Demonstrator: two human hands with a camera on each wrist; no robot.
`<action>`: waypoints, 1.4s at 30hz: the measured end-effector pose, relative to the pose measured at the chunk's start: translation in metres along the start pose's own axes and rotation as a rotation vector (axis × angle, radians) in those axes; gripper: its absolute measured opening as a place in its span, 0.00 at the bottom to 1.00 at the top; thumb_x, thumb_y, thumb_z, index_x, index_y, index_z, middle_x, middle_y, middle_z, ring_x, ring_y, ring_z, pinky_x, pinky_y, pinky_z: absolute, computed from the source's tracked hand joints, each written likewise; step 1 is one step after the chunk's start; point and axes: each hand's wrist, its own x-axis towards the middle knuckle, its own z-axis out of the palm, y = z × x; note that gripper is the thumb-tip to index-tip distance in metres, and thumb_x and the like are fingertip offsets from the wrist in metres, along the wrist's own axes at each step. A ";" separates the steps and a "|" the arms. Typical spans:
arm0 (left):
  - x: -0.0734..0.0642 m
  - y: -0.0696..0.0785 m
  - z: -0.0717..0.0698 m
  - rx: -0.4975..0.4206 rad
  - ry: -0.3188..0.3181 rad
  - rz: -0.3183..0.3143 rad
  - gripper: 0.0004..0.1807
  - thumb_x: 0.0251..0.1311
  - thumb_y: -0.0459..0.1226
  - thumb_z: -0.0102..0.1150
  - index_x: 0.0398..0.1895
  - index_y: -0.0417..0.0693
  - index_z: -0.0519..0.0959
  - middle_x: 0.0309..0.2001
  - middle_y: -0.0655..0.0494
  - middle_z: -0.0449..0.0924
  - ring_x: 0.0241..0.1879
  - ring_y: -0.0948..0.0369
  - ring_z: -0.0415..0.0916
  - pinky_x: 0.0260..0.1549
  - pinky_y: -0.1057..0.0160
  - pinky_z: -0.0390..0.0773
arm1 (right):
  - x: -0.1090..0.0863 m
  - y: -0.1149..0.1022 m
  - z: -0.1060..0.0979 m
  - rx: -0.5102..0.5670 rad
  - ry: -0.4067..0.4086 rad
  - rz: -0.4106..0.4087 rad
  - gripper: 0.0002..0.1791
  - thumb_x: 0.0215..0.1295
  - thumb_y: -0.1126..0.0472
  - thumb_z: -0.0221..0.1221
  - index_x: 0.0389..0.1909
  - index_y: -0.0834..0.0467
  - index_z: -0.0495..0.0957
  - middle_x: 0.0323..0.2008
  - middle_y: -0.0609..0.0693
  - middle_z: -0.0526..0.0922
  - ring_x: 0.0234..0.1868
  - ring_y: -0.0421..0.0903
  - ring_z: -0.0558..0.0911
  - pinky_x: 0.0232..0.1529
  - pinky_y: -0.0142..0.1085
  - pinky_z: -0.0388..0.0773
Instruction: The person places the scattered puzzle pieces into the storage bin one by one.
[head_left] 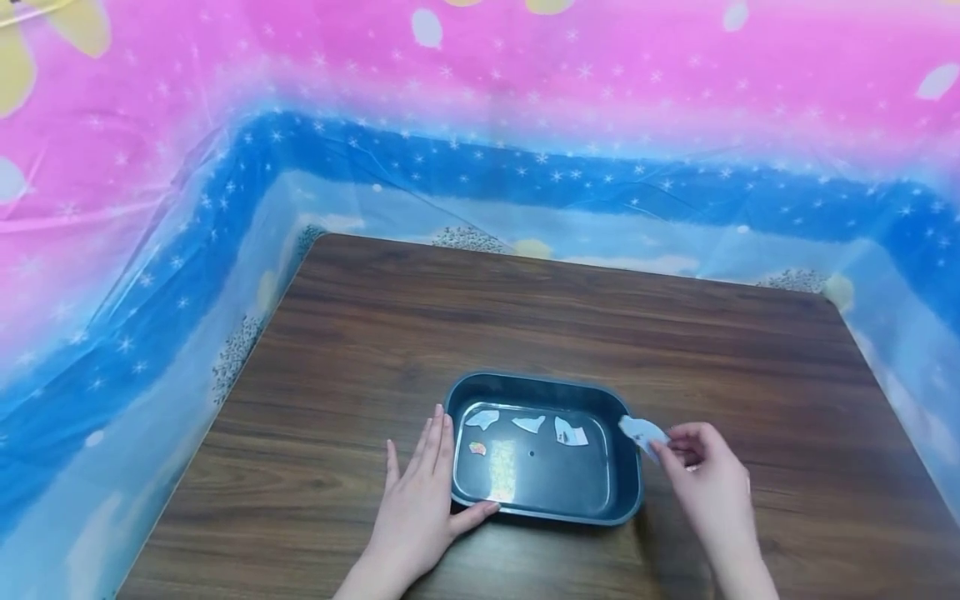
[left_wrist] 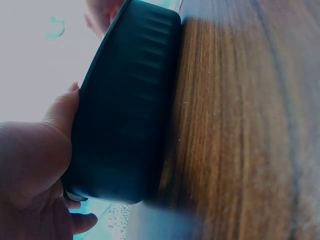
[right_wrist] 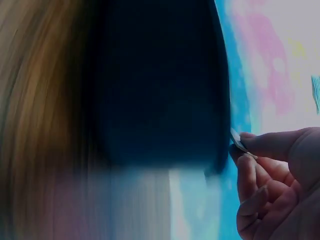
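Note:
A dark blue-grey rectangular basin [head_left: 558, 490] stands on the wooden table. My left hand [head_left: 420, 504] lies against its left side with straight fingers, the thumb [left_wrist: 64, 107] touching the front rim. At the right rim, my right hand [head_left: 708, 483] pinches a pale, irregular paper piece [head_left: 642, 435] between thumb and fingers; the right wrist view shows this piece [right_wrist: 237, 140] nearly edge-on. On the basin floor lie a white scrap [head_left: 482, 418], a second pale scrap [head_left: 530, 424], a larger piece with dark print [head_left: 572, 432] and a small orange-patterned bit [head_left: 477, 448].
The brown wood-grain table [head_left: 525, 317] extends behind the basin and to both sides. A pink and blue patterned cloth [head_left: 480, 158] hangs around its back and sides. Light reflects off the basin floor near the front left.

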 end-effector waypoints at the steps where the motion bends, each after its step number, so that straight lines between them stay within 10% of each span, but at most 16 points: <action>1: 0.000 0.001 0.000 0.003 0.000 0.003 0.64 0.55 0.72 0.57 0.79 0.34 0.52 0.81 0.41 0.46 0.77 0.48 0.53 0.67 0.26 0.50 | 0.002 -0.010 0.007 0.017 -0.034 0.003 0.10 0.62 0.65 0.71 0.41 0.61 0.80 0.34 0.53 0.87 0.31 0.39 0.79 0.30 0.28 0.74; 11: 0.003 0.010 0.005 0.002 -0.031 0.012 0.64 0.55 0.73 0.56 0.80 0.35 0.52 0.81 0.41 0.45 0.78 0.48 0.51 0.68 0.27 0.49 | 0.002 -0.060 0.077 -0.088 -0.445 -0.004 0.09 0.61 0.60 0.72 0.34 0.54 0.80 0.27 0.45 0.82 0.29 0.43 0.78 0.31 0.39 0.76; 28: 0.006 0.017 0.007 0.012 -0.029 0.019 0.64 0.55 0.73 0.56 0.79 0.34 0.52 0.81 0.40 0.46 0.78 0.47 0.51 0.68 0.26 0.49 | 0.002 -0.057 0.090 -0.340 -0.437 -0.059 0.12 0.57 0.54 0.75 0.33 0.55 0.82 0.26 0.47 0.78 0.28 0.46 0.74 0.30 0.41 0.74; 36: 0.002 0.011 0.005 0.021 -0.009 -0.004 0.65 0.53 0.73 0.59 0.79 0.34 0.53 0.81 0.41 0.46 0.78 0.46 0.50 0.68 0.27 0.48 | -0.003 -0.054 0.045 -0.203 -0.290 -0.059 0.11 0.67 0.51 0.67 0.41 0.54 0.86 0.35 0.48 0.85 0.32 0.44 0.80 0.33 0.42 0.78; 42: 0.003 0.008 0.001 0.013 -0.003 -0.023 0.66 0.51 0.71 0.63 0.79 0.33 0.53 0.80 0.40 0.48 0.78 0.45 0.49 0.68 0.26 0.46 | 0.008 0.010 -0.014 -0.223 -0.238 0.128 0.18 0.68 0.51 0.64 0.47 0.61 0.83 0.39 0.56 0.87 0.39 0.54 0.84 0.37 0.50 0.78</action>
